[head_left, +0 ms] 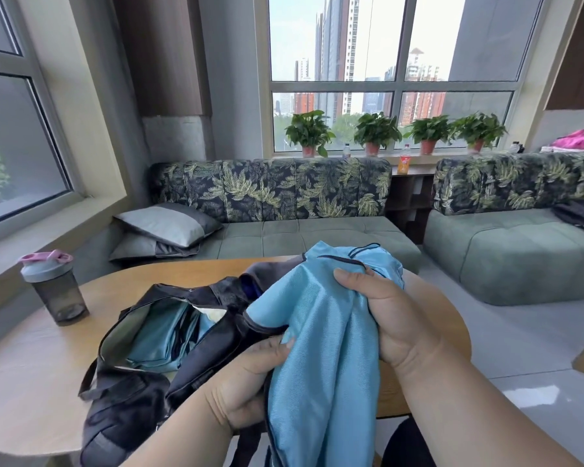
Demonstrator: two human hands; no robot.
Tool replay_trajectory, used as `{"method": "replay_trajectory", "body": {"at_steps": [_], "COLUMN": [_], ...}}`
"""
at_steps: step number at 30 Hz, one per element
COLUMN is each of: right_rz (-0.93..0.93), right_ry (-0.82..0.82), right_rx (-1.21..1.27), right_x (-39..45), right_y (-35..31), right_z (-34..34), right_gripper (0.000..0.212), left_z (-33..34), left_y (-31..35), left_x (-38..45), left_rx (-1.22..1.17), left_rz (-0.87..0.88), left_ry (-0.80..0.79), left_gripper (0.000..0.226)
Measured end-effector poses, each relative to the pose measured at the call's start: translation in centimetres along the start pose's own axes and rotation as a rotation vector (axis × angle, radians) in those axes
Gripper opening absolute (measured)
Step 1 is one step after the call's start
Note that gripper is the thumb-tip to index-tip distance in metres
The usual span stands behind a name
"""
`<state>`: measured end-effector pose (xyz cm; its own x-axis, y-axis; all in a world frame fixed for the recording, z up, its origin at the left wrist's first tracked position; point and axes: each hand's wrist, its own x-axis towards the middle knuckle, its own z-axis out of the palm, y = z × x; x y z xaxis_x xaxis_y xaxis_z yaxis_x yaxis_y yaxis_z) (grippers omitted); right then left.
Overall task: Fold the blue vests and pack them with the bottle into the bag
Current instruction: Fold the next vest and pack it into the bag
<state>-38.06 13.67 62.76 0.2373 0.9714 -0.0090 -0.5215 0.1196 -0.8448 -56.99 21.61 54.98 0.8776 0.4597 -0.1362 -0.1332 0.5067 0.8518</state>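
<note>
Item: blue vest [321, 335], lower centre of frame, bunched and hanging, not yet folded flat. Right hand [388, 311] grips its upper part, fingers curled into the cloth; left hand [250, 375] pinches its lower edge against the bag's rim. Bag [142, 392], dark, lies open on the table [24, 365], lower left, with blue fabric [159, 342] already inside (likely another vest). Bottle [53, 288], pink-lidded, stands at left of frame, well apart from the bag. Risk: stuffed in crumpled, the vest may bulk up and leave the bottle no room.
</note>
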Motion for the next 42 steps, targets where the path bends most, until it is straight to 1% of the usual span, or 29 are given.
{"method": "replay_trajectory", "body": {"at_steps": [1,3,5,8,10,12,13,14,15,16,18,20,22,24,26,28,29,30,32,34,35,37,38,39,40,42], "right_rz": [-0.005,-0.004,0.032,0.194,0.290,0.251,0.179,0.102,0.053,0.057,0.174,0.312,0.367,0.313,0.205,0.106,0.086,0.090,0.166,0.206,0.202,0.171,0.147,0.126,0.114,0.100], "right_ry": [0.018,0.053,0.099,0.149,0.097,0.064,0.075,0.076,0.053,0.026,0.026,0.036,0.029,0.046,0.029,0.005,-0.008,-0.028,-0.064,-0.088,-0.091,-0.090,-0.082,-0.067,-0.050,-0.032], "right_rx": [0.013,0.056,0.110,0.041,-0.026,0.016,0.064,0.108,0.143,0.153,0.081,-0.012,-0.087,-0.074,0.005,0.058,0.040,-0.007,-0.160,-0.261,-0.257,-0.185,-0.136,-0.101,-0.066,-0.009], "right_x": [0.2,0.5,0.7,0.4,-0.3,-0.5,-0.4,-0.2,-0.2,-0.3,-1.0,-2.0,-2.5,-2.3,-1.9,-1.5,-1.6,-1.8,-2.3,-2.9,-3.2,-3.3,-3.5,-3.4,-3.4,-3.3], "right_y": [0.0,-0.1,0.2,1.8,2.7,2.6,2.2,1.6,1.0,0.9,1.6,3.2,4.5,4.3,3.2,1.8,1.3,1.0,1.6,2.3,2.6,2.7,2.7,2.5,2.4,2.2], "right_z": [-0.3,-0.9,-1.6,-2.5,-3.0,-3.7,-4.2,-4.5,-4.8,-4.9,-4.7,-4.9,-4.9,-4.8,-4.7,-4.5,-4.1,-3.7,-3.1,-2.5,-2.3,-2.0,-1.7,-1.4,-1.2,-0.6], "right_gripper": [0.065,0.057,0.049,0.049,0.056,0.061,0.067,0.068,0.063,0.055,0.044,0.040,0.041,0.049,0.055,0.047,0.044,0.043,0.044,0.037,0.037,0.045,0.044,0.038,0.031,0.028], "left_z": [0.2,0.3,0.4,0.4,0.1,0.0,-0.1,-0.1,0.0,0.0,0.3,0.6,0.6,0.4,0.1,0.2,0.3,0.4,0.3,-0.2,-0.2,-0.5,-0.6,-0.7,-0.9,-1.0], "left_y": [0.4,1.3,2.0,2.3,2.3,2.7,2.9,3.0,3.3,3.6,4.0,4.2,4.0,4.0,4.2,5.0,5.5,5.9,6.4,6.4,6.3,6.1,5.8,5.8,5.6,5.1], "left_x": [-0.1,-0.1,-0.1,0.1,0.2,0.0,0.0,-0.1,-0.1,-0.2,-0.1,-0.1,0.0,0.1,0.2,0.0,-0.2,-0.3,-0.6,-0.6,-0.7,-0.8,-0.9,-0.8,-0.7,-0.5], "left_rx": [0.007,0.016,0.031,0.087,0.087,0.089,0.095,0.101,0.100,0.098,0.099,0.118,0.138,0.157,0.187,0.219,0.235,0.250,0.264,0.253,0.255,0.265,0.271,0.278,0.286,0.293], "left_rz": [0.015,0.046,0.069,0.115,0.152,0.179,0.192,0.203,0.213,0.227,0.258,0.274,0.276,0.272,0.277,0.294,0.301,0.309,0.305,0.281,0.271,0.263,0.261,0.262,0.262,0.255], "left_ry": [-0.001,0.008,0.027,0.101,0.139,0.160,0.166,0.173,0.184,0.201,0.222,0.246,0.268,0.298,0.324,0.333,0.328,0.329,0.364,0.429,0.460,0.500,0.522,0.547,0.583,0.649], "left_gripper": [0.071,0.072,0.066,0.052,0.046,0.041,0.036,0.029,0.026,0.026,0.027,0.026,0.023,0.020,0.021,0.025,0.027,0.029,0.028,0.024,0.023,0.019,0.018,0.021,0.027,0.036]}}
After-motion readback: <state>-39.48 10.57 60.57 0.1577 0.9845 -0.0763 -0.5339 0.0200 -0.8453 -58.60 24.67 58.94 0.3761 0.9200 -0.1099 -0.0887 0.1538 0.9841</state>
